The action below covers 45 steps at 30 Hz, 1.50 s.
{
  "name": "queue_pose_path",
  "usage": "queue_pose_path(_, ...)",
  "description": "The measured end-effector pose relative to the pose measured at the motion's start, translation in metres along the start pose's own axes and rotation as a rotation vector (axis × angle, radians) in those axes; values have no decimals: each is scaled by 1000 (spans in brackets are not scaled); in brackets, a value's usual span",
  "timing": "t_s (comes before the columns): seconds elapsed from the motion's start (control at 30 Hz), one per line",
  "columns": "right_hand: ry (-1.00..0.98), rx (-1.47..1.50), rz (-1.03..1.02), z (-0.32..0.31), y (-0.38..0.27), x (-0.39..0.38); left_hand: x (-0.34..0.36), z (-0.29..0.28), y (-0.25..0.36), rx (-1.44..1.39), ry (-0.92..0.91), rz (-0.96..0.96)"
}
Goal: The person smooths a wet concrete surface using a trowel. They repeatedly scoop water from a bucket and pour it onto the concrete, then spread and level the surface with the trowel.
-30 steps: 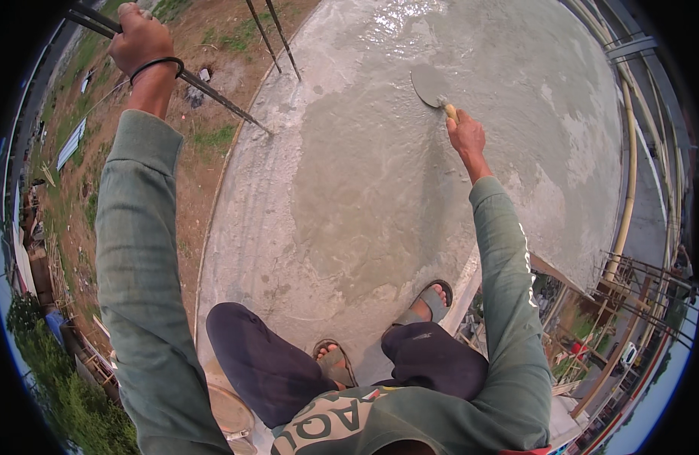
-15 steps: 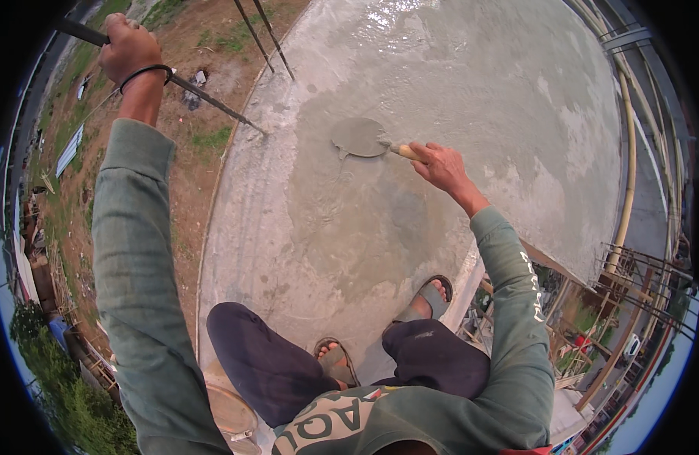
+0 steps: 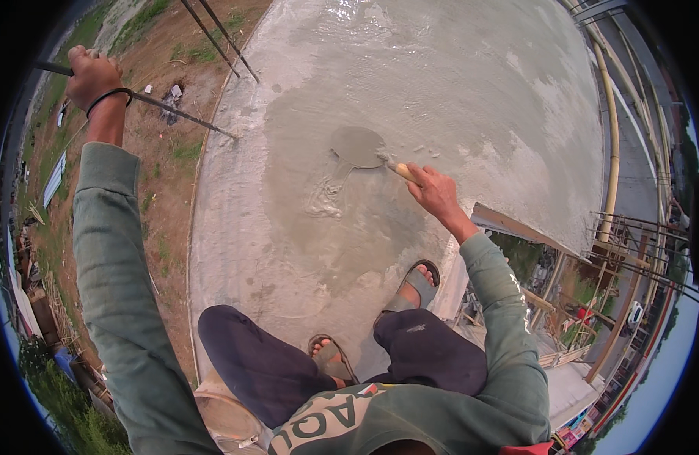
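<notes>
With my right hand (image 3: 434, 193) I grip the wooden handle of a round-bladed trowel (image 3: 357, 148). Its blade is coated in grey cement and rests on the wet cement surface (image 3: 380, 83) of the slab. A small lumpy ridge of wet cement (image 3: 323, 199) lies just below the blade. Up at the left, my left hand (image 3: 95, 78) is wrapped round a dark steel bar (image 3: 179, 114) that rises from the slab's edge. My left arm is stretched far out past that edge.
Two more steel bars (image 3: 226, 45) stand at the slab's left edge, with a drop to earth and grass (image 3: 171, 163) beyond. An opening edged by a board (image 3: 531, 227) lies right of my feet. Bamboo poles (image 3: 609, 136) line the right side. A round container (image 3: 224, 417) is behind my left knee.
The trowel has turned a little and its handle has swung lower, leaving a ridge of wet cement below the blade. The view has shifted; my left hand still holds the bar.
</notes>
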State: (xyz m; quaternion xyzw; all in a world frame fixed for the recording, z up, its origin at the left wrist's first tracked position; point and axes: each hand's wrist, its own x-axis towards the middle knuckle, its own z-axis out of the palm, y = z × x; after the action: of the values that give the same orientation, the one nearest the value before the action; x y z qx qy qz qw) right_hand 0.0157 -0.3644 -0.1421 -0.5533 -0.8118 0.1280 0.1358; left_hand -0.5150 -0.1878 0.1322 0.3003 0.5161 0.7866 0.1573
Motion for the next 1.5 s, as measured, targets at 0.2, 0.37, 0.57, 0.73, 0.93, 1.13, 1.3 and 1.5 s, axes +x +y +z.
queue_pose_path(0.2,211,-93,373,-25,70,-5,31,-16,-18,-46,-22,-9)
queue_pose_path(0.37,-112,-34,66,-16,22,-49,17,-13,-8,-10,-31,-27)
queue_pose_path(0.57,-1,-136,44,-51,11,-60,-3,-1,4,-15,-39,-5)
queue_pose_path(0.73,-165,-99,-316,-27,-35,-81,-8,2,8,32,0,4)
queue_pose_path(0.93,33,-239,-173,-22,-14,-56,-18,8,16,59,-6,1)
queue_pose_path(1.13,108,-256,202,-31,63,24,-14,7,14,77,25,-6)
queue_pose_path(1.3,133,-75,570,-29,92,72,-3,3,10,59,-36,5)
queue_pose_path(1.5,-76,169,473,-12,33,63,-1,2,5,97,-12,-1)
